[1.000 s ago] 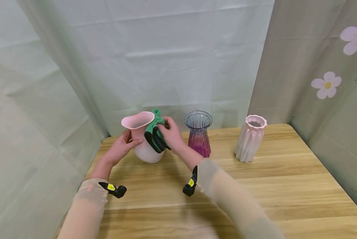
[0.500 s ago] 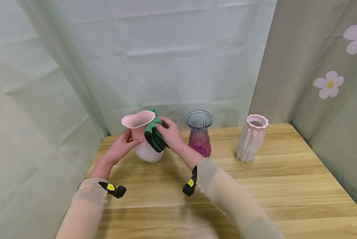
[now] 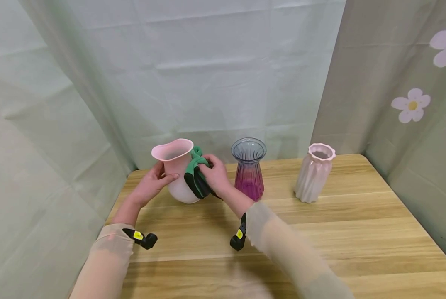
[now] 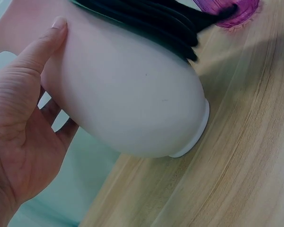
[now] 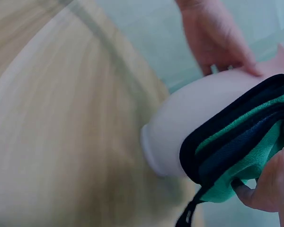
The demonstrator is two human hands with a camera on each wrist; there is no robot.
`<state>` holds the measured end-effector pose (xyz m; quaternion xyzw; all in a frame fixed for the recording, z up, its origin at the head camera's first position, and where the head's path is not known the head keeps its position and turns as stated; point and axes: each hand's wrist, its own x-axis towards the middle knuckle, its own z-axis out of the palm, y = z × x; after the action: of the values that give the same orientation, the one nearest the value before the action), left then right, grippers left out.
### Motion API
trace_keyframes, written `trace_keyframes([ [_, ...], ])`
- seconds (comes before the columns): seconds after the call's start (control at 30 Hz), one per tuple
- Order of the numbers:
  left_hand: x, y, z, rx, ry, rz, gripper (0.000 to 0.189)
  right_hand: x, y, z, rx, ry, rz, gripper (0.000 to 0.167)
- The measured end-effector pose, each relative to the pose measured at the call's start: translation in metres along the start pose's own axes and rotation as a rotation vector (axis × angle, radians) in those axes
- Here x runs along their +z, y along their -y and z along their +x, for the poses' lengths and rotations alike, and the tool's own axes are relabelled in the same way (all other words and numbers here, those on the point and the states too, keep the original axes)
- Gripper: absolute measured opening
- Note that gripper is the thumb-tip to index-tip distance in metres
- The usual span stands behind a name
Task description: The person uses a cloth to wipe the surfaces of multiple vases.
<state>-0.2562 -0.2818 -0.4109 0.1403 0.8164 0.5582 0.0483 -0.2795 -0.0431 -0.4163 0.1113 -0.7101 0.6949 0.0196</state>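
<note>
A pink-and-white vase with a wavy rim stands at the left of the wooden table, its foot seen close in the left wrist view. My left hand grips its neck from the left, thumb across the front and fingers behind. My right hand pinches a folded green cloth with black edging, held along the vase's right side. In the right wrist view the cloth lies over the vase's body, and a dark loop hangs from it. The right fingers are partly hidden in its folds.
To the right of the cloth stands a blue-to-purple ribbed glass vase, close beside my right forearm. Farther right is a pale pink fluted vase. Hanging fabric borders the back and sides of the wooden table.
My right hand and the cloth have moved slightly down and to the right along the vase's side. My left hand and the vase have stayed in place.
</note>
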Motion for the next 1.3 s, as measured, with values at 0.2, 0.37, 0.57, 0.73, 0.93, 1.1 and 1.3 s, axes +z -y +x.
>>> trace_keyframes([
  [0.2, 0.001, -0.003, -0.001, 0.003, -0.007, -0.001, 0.074, -0.003, -0.034, -0.012, 0.122, -0.032, 0.060, 0.027],
  [0.37, 0.000, -0.004, -0.002, 0.001, -0.006, 0.009, 0.074, -0.001, -0.051, -0.018, 0.221, -0.060, 0.144, 0.027],
  [0.57, 0.000, -0.002, -0.001, -0.004, 0.001, 0.007, 0.074, -0.001, -0.054, -0.021, 0.248, -0.056, 0.215, 0.025],
  [0.73, 0.001, 0.000, -0.002, -0.012, 0.001, 0.010, 0.075, -0.001, -0.050, -0.022, 0.236, -0.062, 0.207, 0.022],
  [0.93, 0.001, 0.002, -0.002, -0.011, 0.002, 0.009, 0.076, 0.000, -0.037, -0.019, 0.160, -0.053, 0.146, 0.022],
  [1.1, 0.001, 0.003, 0.000, 0.002, 0.001, 0.006, 0.075, 0.000, -0.016, -0.015, 0.080, -0.033, 0.083, 0.018],
  [1.3, 0.000, 0.002, -0.001, -0.003, 0.000, 0.009, 0.075, 0.004, 0.014, -0.010, -0.002, -0.030, 0.068, 0.017],
])
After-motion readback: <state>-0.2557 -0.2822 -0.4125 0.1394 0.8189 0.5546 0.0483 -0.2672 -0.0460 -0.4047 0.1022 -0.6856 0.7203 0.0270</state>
